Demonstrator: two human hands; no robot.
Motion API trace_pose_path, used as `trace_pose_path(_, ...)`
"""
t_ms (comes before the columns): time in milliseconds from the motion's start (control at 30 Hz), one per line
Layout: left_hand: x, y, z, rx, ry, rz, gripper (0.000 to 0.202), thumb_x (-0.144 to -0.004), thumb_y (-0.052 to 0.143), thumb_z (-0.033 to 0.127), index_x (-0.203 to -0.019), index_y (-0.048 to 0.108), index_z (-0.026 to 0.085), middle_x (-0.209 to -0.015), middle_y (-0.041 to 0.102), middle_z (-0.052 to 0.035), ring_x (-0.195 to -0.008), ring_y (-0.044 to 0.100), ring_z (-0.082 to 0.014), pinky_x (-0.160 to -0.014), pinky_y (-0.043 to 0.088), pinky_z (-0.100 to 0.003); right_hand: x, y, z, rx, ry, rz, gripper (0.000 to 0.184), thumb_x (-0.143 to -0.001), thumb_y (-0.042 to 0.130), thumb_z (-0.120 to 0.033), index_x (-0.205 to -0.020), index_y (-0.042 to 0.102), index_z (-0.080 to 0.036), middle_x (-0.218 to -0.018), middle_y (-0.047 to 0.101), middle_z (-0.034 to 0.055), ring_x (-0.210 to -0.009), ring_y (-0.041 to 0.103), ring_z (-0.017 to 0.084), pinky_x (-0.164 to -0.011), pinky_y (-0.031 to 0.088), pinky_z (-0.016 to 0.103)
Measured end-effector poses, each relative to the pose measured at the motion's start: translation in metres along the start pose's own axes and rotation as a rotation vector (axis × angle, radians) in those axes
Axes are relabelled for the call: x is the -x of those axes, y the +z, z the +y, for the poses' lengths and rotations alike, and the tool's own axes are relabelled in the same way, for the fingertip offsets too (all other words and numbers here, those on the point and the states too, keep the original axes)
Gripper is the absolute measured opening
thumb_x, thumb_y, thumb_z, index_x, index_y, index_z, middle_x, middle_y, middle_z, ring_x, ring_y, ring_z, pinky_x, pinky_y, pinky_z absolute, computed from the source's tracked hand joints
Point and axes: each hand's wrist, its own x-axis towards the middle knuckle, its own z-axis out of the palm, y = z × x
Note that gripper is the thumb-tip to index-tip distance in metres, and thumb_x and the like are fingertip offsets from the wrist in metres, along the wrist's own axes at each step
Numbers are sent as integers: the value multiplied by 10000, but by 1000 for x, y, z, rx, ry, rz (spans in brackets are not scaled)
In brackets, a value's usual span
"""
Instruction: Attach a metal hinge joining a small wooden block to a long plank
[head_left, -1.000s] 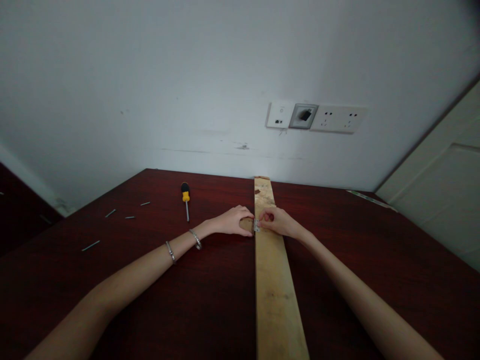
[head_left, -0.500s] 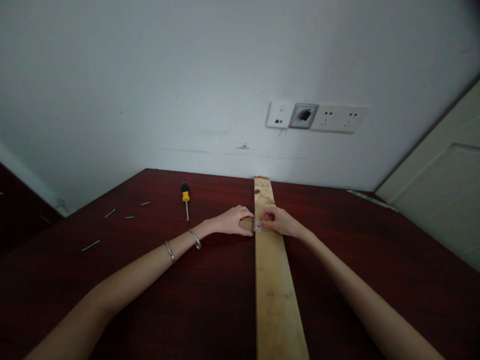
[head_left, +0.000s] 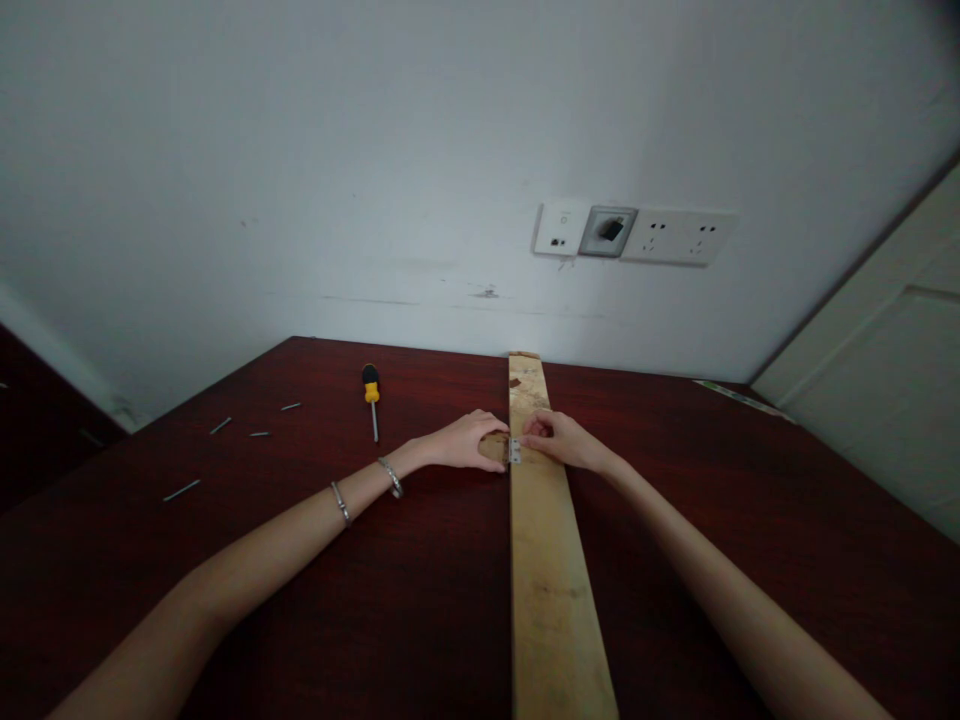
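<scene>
A long pale wooden plank (head_left: 551,540) lies lengthwise on the dark red table. Against its left edge sits a small wooden block (head_left: 493,447), with my left hand (head_left: 465,440) closed around it, thumb on the near side and fingers on the far side. A small metal hinge (head_left: 515,451) with holes lies at the joint between block and plank. Just right of the hinge, my right hand (head_left: 562,440) rests over the plank, thumb and fingertips brought together. Whatever the fingertips may hold is too small to make out.
A yellow and black screwdriver (head_left: 372,398) lies left of the plank. Several loose metal screws or nails (head_left: 182,490) are scattered farther left on the table (head_left: 315,620). Behind stands a white wall with sockets (head_left: 667,237); a thin strip (head_left: 742,398) lies at the back right.
My right fingertips have drawn back slightly to the right, so more of the hinge shows. My left hand, the block and the plank stay put.
</scene>
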Motion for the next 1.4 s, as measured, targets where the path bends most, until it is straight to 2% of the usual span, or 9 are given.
trace_pose_path(467,3,-3,4,53,-15,16,650,-692,753,410,-1235,497,161,-1147,558,-122,-1064,518,-259,-923,419,-388,-1,-3,2,-49,34,-11,257,-761,612,-422,-755,605,-165,-695,536,6,-654,467,135,-598,395,265)
trace_pose_path(733,5,-33,-5,76,-18,90,629,-731,719,432,-1256,484,176,-1250,533,-127,-1166,477,-250,-999,372,-403,-1,-4,7,-95,36,-9,279,-764,612,-432,-734,592,-155,-656,533,-6,-617,460,123,-575,375,259)
trace_pose_path(833,7,-39,-8,58,-27,69,611,-741,710,421,-1259,484,189,-1254,533,-115,-1169,475,-244,-1003,366,-400,0,-5,5,-119,35,-27,279,-748,633,-434,-743,593,-158,-674,543,-4,-624,472,125,-592,389,268)
trace_pose_path(1100,5,-23,-5,-9,-49,-149,768,-653,763,462,-1293,460,164,-1191,531,-120,-1096,501,-266,-934,402,-366,2,-3,0,-63,52,-49,324,-647,734,-422,-782,591,-165,-723,545,-3,-659,481,128,-599,398,261)
trace_pose_path(1300,4,-17,-5,-23,-14,-161,752,-646,758,461,-1277,470,168,-1130,531,-100,-1053,490,-262,-926,400,-369,6,-5,-7,-1,-14,-80,458,-617,773,-432,-948,595,-171,-801,548,3,-713,499,136,-625,392,252)
trace_pose_path(1400,4,-17,-5,-17,-6,-158,758,-653,750,461,-1280,463,148,-1130,520,-108,-1059,480,-261,-940,393,-371,7,-5,-11,21,-38,-95,462,-631,768,-416,-990,602,-177,-803,537,0,-715,499,136,-635,388,253)
